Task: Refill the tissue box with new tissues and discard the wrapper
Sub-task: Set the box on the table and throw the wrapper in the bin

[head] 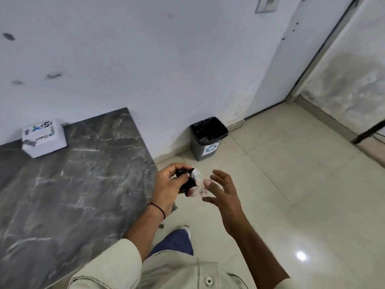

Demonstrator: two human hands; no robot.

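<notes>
Crumpled wrapper (192,183) half hidden in clenched left hand (168,185), right hand (224,197) spread beside it, one bin (208,137) at 12 o'clock, one tissue box (43,138) on tabletop (83,184) at 10 o'clock.

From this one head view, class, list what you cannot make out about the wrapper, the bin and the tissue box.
- Wrapper: crumpled and partly covered by the left hand; its print is unreadable.
- Bin: the dark liner hides its contents.
- Tissue box: too far and small to tell whether it is full.
- Right hand: open; contact with the wrapper unclear.
</notes>
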